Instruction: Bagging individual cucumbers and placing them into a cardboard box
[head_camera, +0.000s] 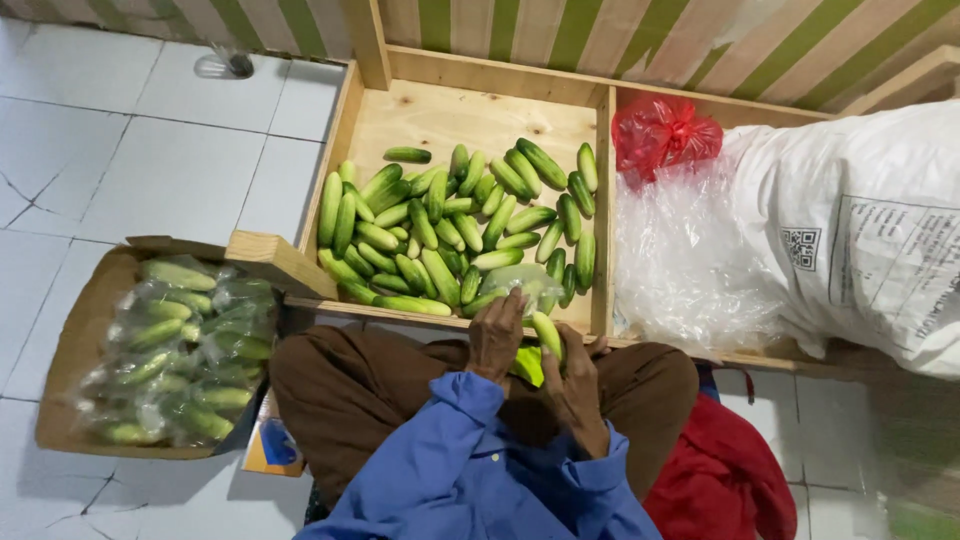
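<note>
My left hand (497, 335) and my right hand (575, 385) are together over my lap, both holding green cucumbers (546, 335) with a bit of clear plastic wrap (515, 278) above them. Just ahead lies a wooden crate compartment (470, 115) with several loose cucumbers (450, 225) piled in it. My sleeves are blue and my trousers brown.
A cardboard box (75, 340) of plastic-wrapped cucumbers (185, 350) sits on the white tiled floor at my left. To the right are crumpled clear plastic (685, 255), a red plastic bag (660, 135), a large white sack (860, 220) and red cloth (735, 475).
</note>
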